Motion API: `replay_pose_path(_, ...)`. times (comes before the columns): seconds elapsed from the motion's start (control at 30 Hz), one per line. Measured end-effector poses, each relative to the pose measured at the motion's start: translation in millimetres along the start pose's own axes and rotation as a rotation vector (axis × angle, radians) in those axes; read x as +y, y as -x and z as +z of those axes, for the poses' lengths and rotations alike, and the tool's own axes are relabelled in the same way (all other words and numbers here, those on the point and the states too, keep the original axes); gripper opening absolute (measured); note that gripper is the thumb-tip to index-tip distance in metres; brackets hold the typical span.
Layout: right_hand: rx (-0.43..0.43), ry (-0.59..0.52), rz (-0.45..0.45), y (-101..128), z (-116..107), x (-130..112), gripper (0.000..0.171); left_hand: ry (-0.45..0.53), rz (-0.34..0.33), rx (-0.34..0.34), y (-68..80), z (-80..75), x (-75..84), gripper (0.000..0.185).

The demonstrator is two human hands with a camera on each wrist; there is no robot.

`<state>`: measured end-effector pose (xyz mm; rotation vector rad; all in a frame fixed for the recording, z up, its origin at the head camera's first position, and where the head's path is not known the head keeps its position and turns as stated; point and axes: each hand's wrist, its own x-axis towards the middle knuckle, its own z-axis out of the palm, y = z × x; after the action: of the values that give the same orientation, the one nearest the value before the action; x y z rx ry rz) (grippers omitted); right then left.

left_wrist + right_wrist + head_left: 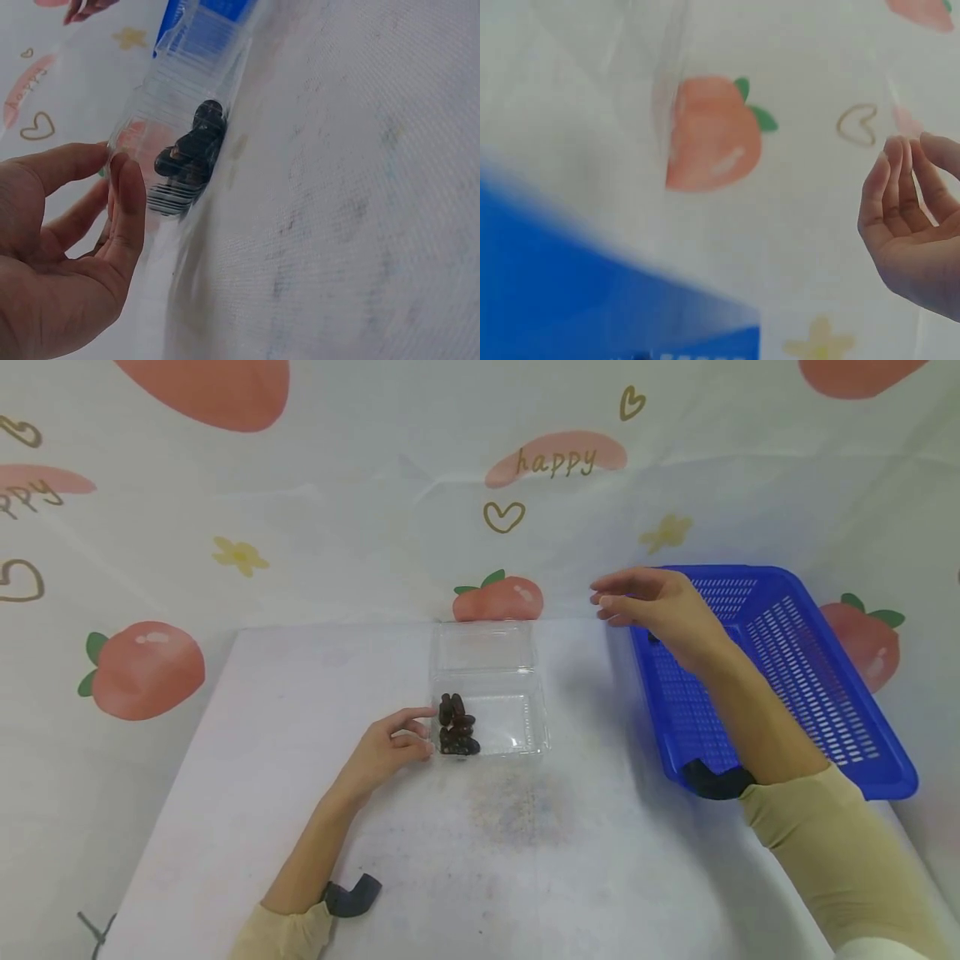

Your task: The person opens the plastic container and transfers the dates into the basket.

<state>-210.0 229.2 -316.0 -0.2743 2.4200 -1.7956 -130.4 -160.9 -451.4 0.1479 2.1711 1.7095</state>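
Note:
A clear plastic clamshell box (510, 718) lies with its lid raised at the back of the table. Several dark brown dates (457, 727) are heaped in its left side. My left hand (382, 752) touches the box's left wall with index finger and thumb, spread along it; in the left wrist view the fingertips sit right at the rim. Over the left edge of a blue basket (847, 710), my right hand (652, 610) hangs in the air, fingers bent loosely, thumb near them. Nothing shows between those fingers (904, 187).
One small dark piece (652, 637) shows inside the basket, partly hidden by my right hand. Behind the white table (315, 685) hangs a cloth printed with fruit and hearts. Speckled stains (517, 810) mark the tabletop in front of the box.

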Motion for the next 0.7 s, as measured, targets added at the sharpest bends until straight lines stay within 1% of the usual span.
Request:
replay_pose_path(0.2,-0.051,-0.038,-0.029,-2,23,-8,0.03,-0.011,0.006,0.032,-1.0,0.7,-1.6,0.048)
replay_pose_path(0.43,-0.112,-0.051,-0.041,-5,45,-6,0.028,-0.015,0.005,0.034,-2.5,2.6,-1.6,0.048)
replay_pose_path(0.57,-0.131,-0.042,-0.031,-7,56,-3,0.03,-0.029,0.004,0.035,-2.2,2.7,0.0,0.048)
replay_pose_path(0.7,-0.145,-0.062,-0.012,-7,67,-1,0.029,-0.03,0.003,0.034,-1.5,2.6,0.9,0.049)
